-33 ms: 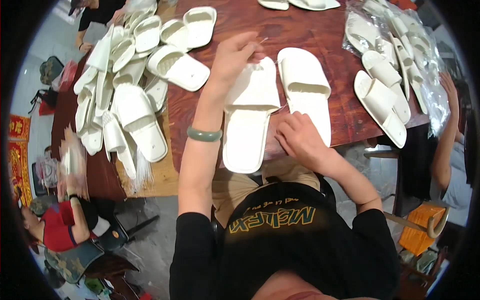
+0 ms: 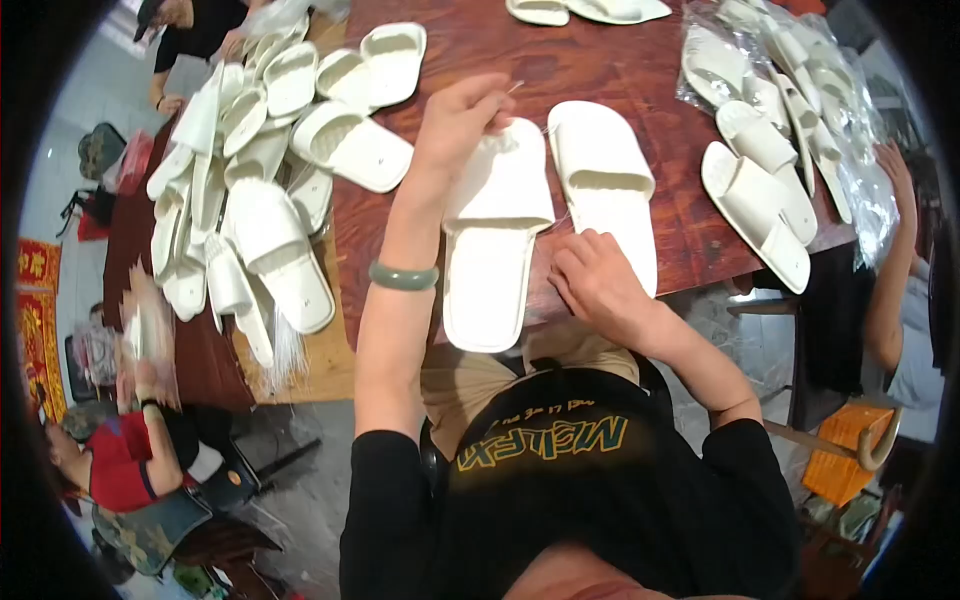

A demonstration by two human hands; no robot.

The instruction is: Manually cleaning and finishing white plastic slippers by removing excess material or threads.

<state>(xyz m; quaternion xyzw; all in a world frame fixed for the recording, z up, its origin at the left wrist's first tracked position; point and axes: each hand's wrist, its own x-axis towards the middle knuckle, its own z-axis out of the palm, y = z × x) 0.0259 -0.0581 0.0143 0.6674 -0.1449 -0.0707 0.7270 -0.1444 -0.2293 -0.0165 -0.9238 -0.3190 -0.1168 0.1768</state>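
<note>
Two white slippers lie side by side at the table's near edge, toes away from me: a left slipper (image 2: 490, 240) and a right slipper (image 2: 605, 180). At the toe of the left slipper is my left hand (image 2: 465, 115), fingers pinched together, with a thin clear plastic strand (image 2: 516, 87) sticking out of them. A fine thread-like line shows between the two slippers. My right hand (image 2: 605, 285) rests by the inner edge of the right slipper, over its heel part. Its fingers are curled in, and what they hold, if anything, is hidden.
A heap of white slippers (image 2: 265, 225) stands at the left, with a bundle of clear strands (image 2: 285, 355) below it. More slippers (image 2: 755, 210) lie at the right beside clear plastic bags (image 2: 860, 150). Other people sit around the wooden table (image 2: 460, 50).
The whole view has shifted slightly, so things sit a little lower and further left. Both hands keep nearly the same place against the slippers.
</note>
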